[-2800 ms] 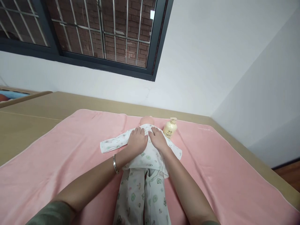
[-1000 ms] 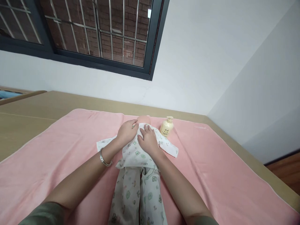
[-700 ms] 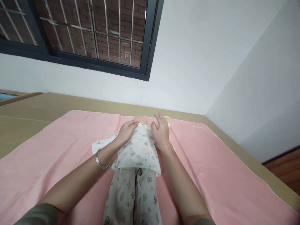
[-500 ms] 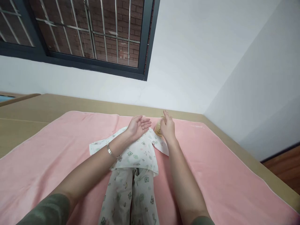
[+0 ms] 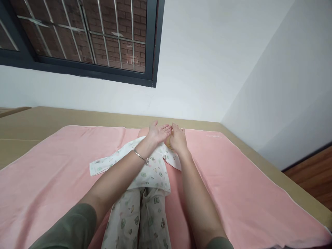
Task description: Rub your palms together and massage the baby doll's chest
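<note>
My left hand [image 5: 159, 132] is palm up and open, fingers stretched to the right, above the neck end of a small white printed shirt [image 5: 157, 172]. My right hand [image 5: 178, 139] comes from the right with its fingers extended, their tips touching or nearly touching my left fingertips. Partly hidden behind it is a yellowish container [image 5: 169, 141]; I cannot tell whether the hand touches it. White printed trousers [image 5: 153, 218] lie below the shirt. A rounded, skin-coloured shape [image 5: 142, 132], perhaps a doll's head, shows behind my left hand.
The clothes lie on a pink blanket [image 5: 233, 193] spread over a tan, wood-toned surface [image 5: 59, 116]. Behind stands a white wall [image 5: 192, 69] with a barred, dark-framed window [image 5: 103, 31] at upper left. A brown wooden panel [image 5: 313, 176] is at the right edge.
My left hand has moved right and my right hand's fingers have swung left, so the fingertips now meet or nearly meet. The whole view has shifted slightly; the clothes stay where they lay.
</note>
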The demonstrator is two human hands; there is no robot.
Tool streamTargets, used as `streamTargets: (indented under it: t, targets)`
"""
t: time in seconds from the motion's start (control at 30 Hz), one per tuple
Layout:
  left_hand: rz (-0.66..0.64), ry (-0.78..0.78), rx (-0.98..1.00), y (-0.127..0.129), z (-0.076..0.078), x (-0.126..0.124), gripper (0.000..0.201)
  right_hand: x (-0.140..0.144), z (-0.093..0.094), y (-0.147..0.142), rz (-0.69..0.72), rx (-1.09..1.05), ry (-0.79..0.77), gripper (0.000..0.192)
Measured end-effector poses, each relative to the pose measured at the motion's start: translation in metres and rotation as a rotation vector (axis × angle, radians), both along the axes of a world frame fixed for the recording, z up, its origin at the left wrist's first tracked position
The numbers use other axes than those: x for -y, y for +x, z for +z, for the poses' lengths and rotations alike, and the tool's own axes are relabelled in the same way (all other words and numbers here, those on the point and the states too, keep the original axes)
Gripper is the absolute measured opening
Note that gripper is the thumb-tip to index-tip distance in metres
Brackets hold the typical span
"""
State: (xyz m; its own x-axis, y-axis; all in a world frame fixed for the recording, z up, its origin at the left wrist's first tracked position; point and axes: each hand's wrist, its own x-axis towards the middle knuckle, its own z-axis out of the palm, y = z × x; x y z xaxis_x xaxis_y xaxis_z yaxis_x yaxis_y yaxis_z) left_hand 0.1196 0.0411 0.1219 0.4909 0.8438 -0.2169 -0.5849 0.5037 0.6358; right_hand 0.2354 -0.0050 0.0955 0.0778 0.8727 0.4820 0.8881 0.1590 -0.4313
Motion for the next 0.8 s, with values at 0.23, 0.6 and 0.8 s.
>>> streamTargets:
  t: [0.23,0.6,0.8]
  targets:
    - [-0.028,-0.077,0.014,-0.023,0.000,0.018,0.073,0.004,0.002,-0.004,-0.024,-0.028,-0.050,0.068]
    - [-0.013,0.093,0.040,-0.108,0.021,0.084,0.061,0.027,0.023,-0.045,0.076,-0.272,0.046,0.060]
    - [0.016,0.177,-0.044,-0.125,0.046,0.121,0.062,0.098,0.037,-0.118,0.356,-0.243,0.079,0.058]
